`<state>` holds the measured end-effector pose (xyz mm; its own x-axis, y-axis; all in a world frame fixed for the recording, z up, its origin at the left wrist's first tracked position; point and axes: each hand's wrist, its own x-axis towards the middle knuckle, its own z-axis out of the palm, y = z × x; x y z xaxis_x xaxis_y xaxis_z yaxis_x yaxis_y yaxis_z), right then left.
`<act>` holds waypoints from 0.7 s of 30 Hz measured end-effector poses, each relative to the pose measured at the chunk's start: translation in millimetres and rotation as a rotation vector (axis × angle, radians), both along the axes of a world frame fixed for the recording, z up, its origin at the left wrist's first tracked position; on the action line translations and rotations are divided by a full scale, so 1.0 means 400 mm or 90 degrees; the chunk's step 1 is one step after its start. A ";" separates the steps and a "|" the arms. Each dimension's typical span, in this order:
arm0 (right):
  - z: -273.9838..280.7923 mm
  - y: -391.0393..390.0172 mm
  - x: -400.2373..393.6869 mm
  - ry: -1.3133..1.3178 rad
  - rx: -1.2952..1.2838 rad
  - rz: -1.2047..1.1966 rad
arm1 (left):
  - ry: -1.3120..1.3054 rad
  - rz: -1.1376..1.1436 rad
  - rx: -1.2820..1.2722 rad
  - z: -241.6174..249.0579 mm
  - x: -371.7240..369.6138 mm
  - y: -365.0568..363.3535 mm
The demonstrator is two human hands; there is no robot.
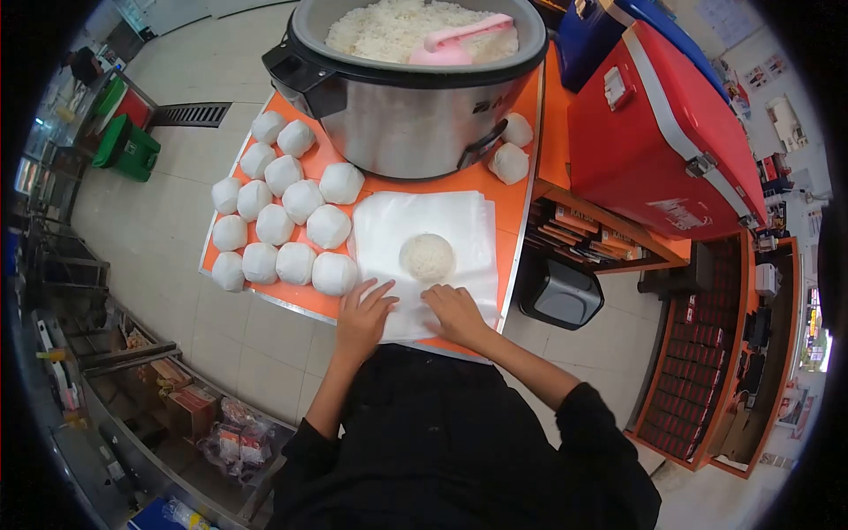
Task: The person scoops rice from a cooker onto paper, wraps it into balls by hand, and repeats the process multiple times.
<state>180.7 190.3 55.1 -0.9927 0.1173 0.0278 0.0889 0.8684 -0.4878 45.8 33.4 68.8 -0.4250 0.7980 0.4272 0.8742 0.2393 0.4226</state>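
Observation:
A round mound of cooked rice (427,256) lies on a stack of white wrapping paper (389,225) at the front of the orange table. My left hand (363,314) rests at the paper's lower left, fingers spread, holding nothing I can see. Just below the rice, my right hand (454,313) has its fingers stretched over the paper, their tips close to the mound. To the left sit several white paper-wrapped balls (302,201) in rough rows. Behind the paper stands a large steel rice cooker (397,124), open and full of rice, with a pink scoop (459,40) in it.
Two more wrapped balls (510,163) sit right of the cooker. A red cooler box (658,132) stands on an orange shelf unit to the right, above a dark bin (563,294). A metal rack (190,415) is at lower left, and a green bin (128,147) stands farther back.

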 end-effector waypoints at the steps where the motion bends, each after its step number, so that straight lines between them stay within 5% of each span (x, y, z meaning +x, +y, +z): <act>1: -0.026 0.006 0.005 -0.014 -0.054 -0.066 | -0.002 -0.005 -0.005 -0.010 0.018 -0.014; 3: -0.054 -0.004 0.020 -0.025 -0.111 -0.138 | 0.065 -0.306 0.065 -0.052 0.057 -0.054; 4: -0.057 -0.017 0.025 0.050 -0.183 -0.163 | 0.065 -0.310 0.063 -0.084 0.062 -0.055; 7: -0.093 -0.049 0.057 0.153 -0.180 -0.135 | -0.042 0.025 -0.242 -0.183 0.063 -0.034; 8: -0.112 -0.067 0.078 0.171 -0.110 -0.080 | -0.042 0.022 -0.243 -0.200 0.065 -0.034; 10: -0.115 -0.101 0.114 0.121 -0.096 -0.047 | -0.294 0.072 0.021 -0.198 0.069 -0.029; 14: -0.088 -0.095 0.172 0.121 -0.072 -0.030 | -0.145 0.155 0.006 -0.121 0.060 -0.031; 16: -0.053 -0.060 0.228 0.071 0.035 -0.126 | -0.067 -0.136 -0.087 -0.099 0.014 -0.090; 17: -0.061 -0.033 0.265 0.067 0.036 -0.128 | -0.070 -0.138 -0.087 -0.091 -0.006 -0.106; 19: -0.088 0.017 0.314 0.061 -0.171 -0.222 | -0.199 -0.294 -0.067 -0.070 -0.047 -0.110; 20: -0.105 0.027 0.313 0.060 -0.170 -0.223 | -0.201 -0.294 -0.065 -0.080 -0.054 -0.105; 21: -0.113 0.041 0.302 0.110 -0.320 -0.322 | -0.370 -0.216 -0.022 -0.101 -0.060 -0.097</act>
